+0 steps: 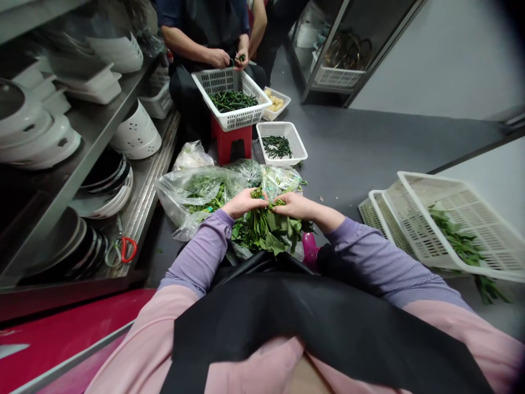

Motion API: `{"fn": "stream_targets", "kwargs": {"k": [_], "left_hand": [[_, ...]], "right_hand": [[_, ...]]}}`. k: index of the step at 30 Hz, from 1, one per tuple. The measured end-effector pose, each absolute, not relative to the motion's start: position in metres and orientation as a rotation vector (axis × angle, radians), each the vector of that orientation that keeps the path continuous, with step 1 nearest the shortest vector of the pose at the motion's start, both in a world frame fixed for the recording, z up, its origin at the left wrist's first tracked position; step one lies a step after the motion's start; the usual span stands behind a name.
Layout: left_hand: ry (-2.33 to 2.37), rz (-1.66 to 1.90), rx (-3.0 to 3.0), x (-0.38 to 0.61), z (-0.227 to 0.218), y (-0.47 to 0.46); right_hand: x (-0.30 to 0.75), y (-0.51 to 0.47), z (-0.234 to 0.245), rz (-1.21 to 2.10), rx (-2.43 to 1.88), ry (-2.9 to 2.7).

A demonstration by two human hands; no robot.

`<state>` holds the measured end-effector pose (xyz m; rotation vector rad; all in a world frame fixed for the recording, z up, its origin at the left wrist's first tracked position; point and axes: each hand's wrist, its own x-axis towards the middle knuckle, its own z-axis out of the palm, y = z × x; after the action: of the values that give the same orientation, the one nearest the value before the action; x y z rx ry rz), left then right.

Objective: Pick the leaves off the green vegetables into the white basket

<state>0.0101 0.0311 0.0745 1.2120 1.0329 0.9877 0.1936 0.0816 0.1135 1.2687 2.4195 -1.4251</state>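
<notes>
Leafy greens (273, 232), one loose bunch: centre of view, just above the black apron (320, 317), leaves hanging toward the person's lap. Left hand (245, 203): closed round the stems. Right hand (296, 207): pinching stems just beside it.

Step in hand, as judged: working the stems between both hands. Next move, as judged: calls for a steady left grip and a light parting by the right; leaves look easily bruised.

Surroundings, clock positions from the bunch. 10 o'clock: clear plastic bag (174, 189), greens inside. Between 11 and 12: slotted basket (246, 117) of green pods on a red stool (221, 142). 12: small basket (283, 161), similar contents. 3: tilted basket (492, 208) with greens. 9: scissors (123, 250) at the shelf edge.

Obscured: right fingertips, among stems; bag contents, blurred by plastic; pod type, uncertain; co-worker (213, 27), cut off at top; tilted basket, cropped at right.
</notes>
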Motion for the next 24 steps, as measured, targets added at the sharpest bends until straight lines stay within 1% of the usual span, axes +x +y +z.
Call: {"fn": "stream_targets", "kwargs": {"k": [2,3,4,5,6,7,10,11,13,15,16,21,23,24], "left_hand": [[1.029,1.001,1.217,0.01,0.074,0.032],[1.021,1.008,1.217,0.01,0.073,0.032],[1.019,1.022,1.218,0.01,0.073,0.033],[1.023,1.043,1.222,0.011,0.074,0.033],[1.032,1.068,1.23,0.012,0.075,0.033],[1.043,1.099,1.237,0.013,0.076,0.032],[1.096,1.217,1.261,0.019,0.08,0.027],[1.113,1.237,1.288,0.02,0.082,0.024],[1.135,1.235,1.354,0.02,0.083,0.019],[1.144,1.242,1.335,0.016,0.082,0.016],[1.142,1.26,1.281,0.013,0.08,0.016],[1.037,1.387,0.945,0.002,0.072,0.027],[0.999,1.421,0.869,0.004,0.071,0.03],[0.99,1.426,0.855,0.005,0.071,0.03]], "right_hand": [[0.191,0.076,0.115,-0.979,1.17,2.68],[0.19,0.074,0.115,-0.829,1.129,2.754],[0.189,0.071,0.115,-0.747,1.107,2.802],[0.188,0.069,0.114,-0.734,1.112,2.834],[0.187,0.067,0.113,-0.789,1.149,2.852],[0.185,0.065,0.11,-0.913,1.215,2.847],[0.183,0.067,0.098,-1.447,1.544,2.65],[0.185,0.071,0.094,-1.547,1.704,2.584],[0.198,0.085,0.088,-1.529,2.056,2.538],[0.218,0.102,0.087,-1.351,2.263,2.575],[0.229,0.108,0.089,-1.29,2.257,2.594],[0.244,0.101,0.115,-0.96,1.61,2.903],[0.229,0.087,0.126,-0.92,1.439,2.957],[0.221,0.081,0.129,-0.966,1.376,2.933]]}}
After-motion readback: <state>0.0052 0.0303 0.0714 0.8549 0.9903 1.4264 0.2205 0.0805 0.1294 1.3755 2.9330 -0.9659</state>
